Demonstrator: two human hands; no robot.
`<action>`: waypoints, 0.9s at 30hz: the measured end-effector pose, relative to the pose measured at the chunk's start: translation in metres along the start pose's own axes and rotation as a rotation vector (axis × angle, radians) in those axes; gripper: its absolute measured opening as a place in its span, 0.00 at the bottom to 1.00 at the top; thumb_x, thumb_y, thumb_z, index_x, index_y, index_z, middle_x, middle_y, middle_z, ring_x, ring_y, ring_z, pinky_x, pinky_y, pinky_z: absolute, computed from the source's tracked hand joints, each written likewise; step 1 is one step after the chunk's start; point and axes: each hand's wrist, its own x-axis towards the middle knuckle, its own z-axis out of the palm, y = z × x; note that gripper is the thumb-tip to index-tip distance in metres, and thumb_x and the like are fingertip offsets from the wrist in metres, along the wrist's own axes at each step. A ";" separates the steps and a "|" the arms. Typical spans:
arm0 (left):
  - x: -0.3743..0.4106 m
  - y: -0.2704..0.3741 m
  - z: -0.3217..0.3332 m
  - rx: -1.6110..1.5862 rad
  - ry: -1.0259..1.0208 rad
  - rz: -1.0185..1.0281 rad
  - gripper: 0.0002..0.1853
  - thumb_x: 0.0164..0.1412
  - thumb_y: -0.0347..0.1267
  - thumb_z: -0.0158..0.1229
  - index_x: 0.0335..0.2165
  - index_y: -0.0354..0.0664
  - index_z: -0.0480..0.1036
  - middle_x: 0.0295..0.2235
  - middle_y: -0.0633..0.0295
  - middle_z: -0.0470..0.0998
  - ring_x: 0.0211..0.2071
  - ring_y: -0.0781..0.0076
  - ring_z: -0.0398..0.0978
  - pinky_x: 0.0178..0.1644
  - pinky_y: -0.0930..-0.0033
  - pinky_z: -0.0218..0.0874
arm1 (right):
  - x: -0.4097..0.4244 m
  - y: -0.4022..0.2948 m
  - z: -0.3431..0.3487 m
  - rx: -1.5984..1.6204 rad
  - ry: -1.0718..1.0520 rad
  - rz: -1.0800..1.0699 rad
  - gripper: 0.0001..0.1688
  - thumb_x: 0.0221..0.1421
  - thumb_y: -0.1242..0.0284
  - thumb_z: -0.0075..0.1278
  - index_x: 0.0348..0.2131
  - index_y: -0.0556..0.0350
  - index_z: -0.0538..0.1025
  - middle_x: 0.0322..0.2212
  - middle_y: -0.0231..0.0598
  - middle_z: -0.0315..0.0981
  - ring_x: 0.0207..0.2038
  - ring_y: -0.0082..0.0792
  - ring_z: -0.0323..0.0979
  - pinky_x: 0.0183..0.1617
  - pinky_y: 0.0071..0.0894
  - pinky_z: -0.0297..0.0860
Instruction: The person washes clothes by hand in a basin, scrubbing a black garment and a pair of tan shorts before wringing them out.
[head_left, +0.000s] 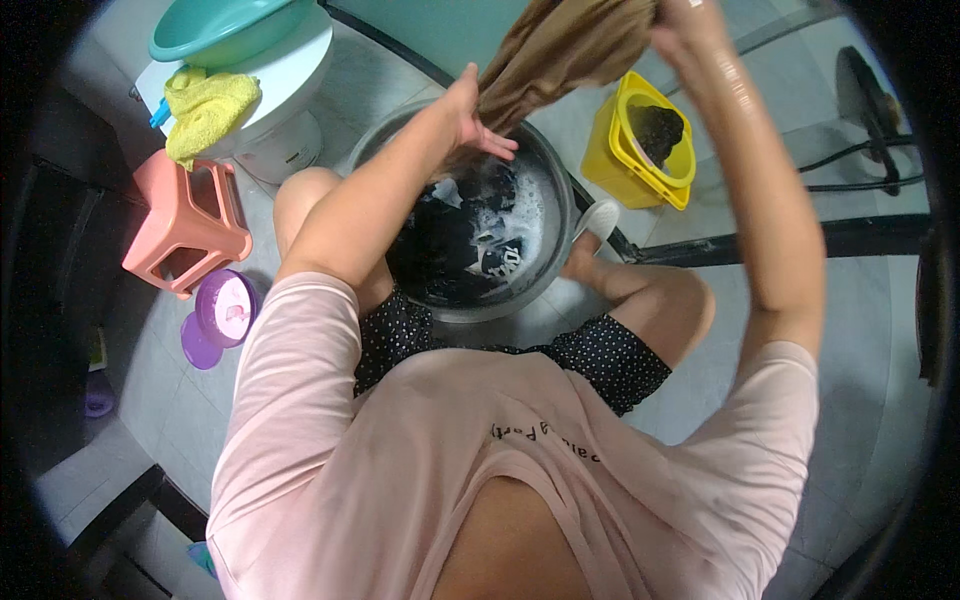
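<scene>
A wet brown cloth (570, 56) is stretched at a slant above a round dark basin (566, 225). At the top edge, my right hand (686, 30) is closed on its upper end, partly cut off by the picture's rim. My left hand (480, 124) is over the basin's far side, fingers straight and spread, with the narrow lower part of the cloth against it between thumb and fingers. Dark fabric (442, 251) with pale lettering lies in sudsy water in the basin, which stands between the person's knees.
Right of the basin stands a yellow bucket (622, 172) with a dark item inside. To the left are a pink plastic stool (161, 225), a purple tub (247, 304) with its lid (201, 345), and a white toilet (300, 82) bearing a teal basin (217, 34) and a yellow cloth (210, 105).
</scene>
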 end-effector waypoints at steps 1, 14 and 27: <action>-0.004 -0.005 0.007 -0.082 -0.017 -0.029 0.44 0.57 0.64 0.34 0.61 0.46 0.46 0.61 0.46 0.49 0.55 0.29 0.55 0.53 0.25 0.48 | -0.006 0.020 -0.002 0.095 -0.080 0.047 0.05 0.52 0.75 0.46 0.30 0.59 0.71 0.27 0.39 0.73 0.31 0.33 0.72 0.39 0.34 0.70; 0.083 0.025 -0.058 -0.161 -0.100 0.270 0.31 0.64 0.48 0.35 0.52 0.31 0.58 0.52 0.44 0.64 0.53 0.47 0.63 0.57 0.45 0.54 | -0.113 0.018 -0.075 0.265 -0.404 0.073 0.21 0.52 0.74 0.50 0.46 0.65 0.69 0.44 0.44 0.71 0.44 0.35 0.72 0.50 0.35 0.68; -0.091 0.041 0.024 0.360 -0.018 0.605 0.16 0.49 0.25 0.57 0.39 0.34 0.69 0.25 0.63 0.72 0.21 0.75 0.69 0.26 0.74 0.65 | -0.102 0.276 -0.144 0.480 -0.480 0.774 0.25 0.52 0.72 0.46 0.49 0.62 0.66 0.46 0.45 0.70 0.49 0.41 0.68 0.58 0.43 0.60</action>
